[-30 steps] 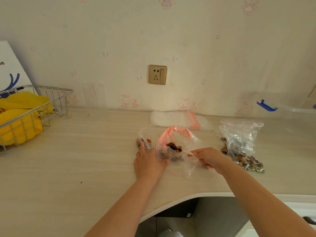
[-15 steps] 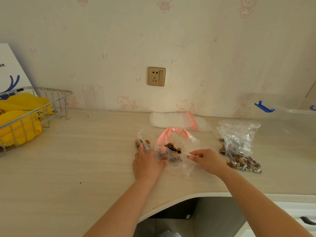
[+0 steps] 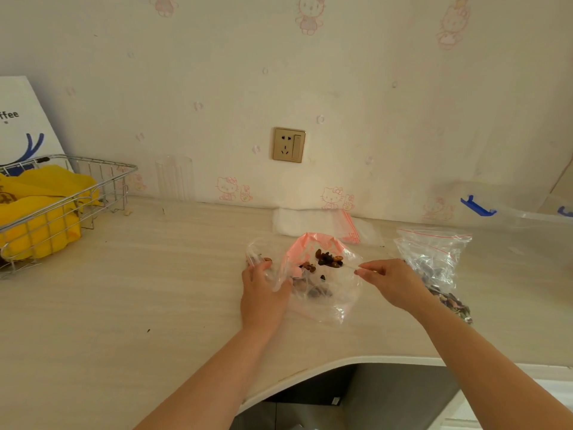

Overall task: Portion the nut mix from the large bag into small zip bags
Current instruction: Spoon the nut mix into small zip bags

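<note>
Far to the left of both hands a wire basket stands on the counter, holding yellow bags, with a white paper bag leaning on the wall behind it. Nearer, still left of the hands, a clear ribbed tumbler stands against the wall.

The left hand lies palm down on the counter, its fingers curled over the left edge of the small zip bag and holding the plastic there. Just beyond its fingertips lies another small clear bag with a few nuts in it.

The small zip bag sits between the two hands. Its long axis runs away from the person, pink-striped mouth toward the wall and gaping open, bottom toward the counter edge. Dark nuts show inside.

The right hand pinches the bag's right edge between thumb and forefinger, the other fingers curled.

Beyond the bag, against the wall, lies a flat stack of empty zip bags. Just right of the right hand the large bag of nut mix slumps, mouth toward the wall, contents toward the person.
</note>
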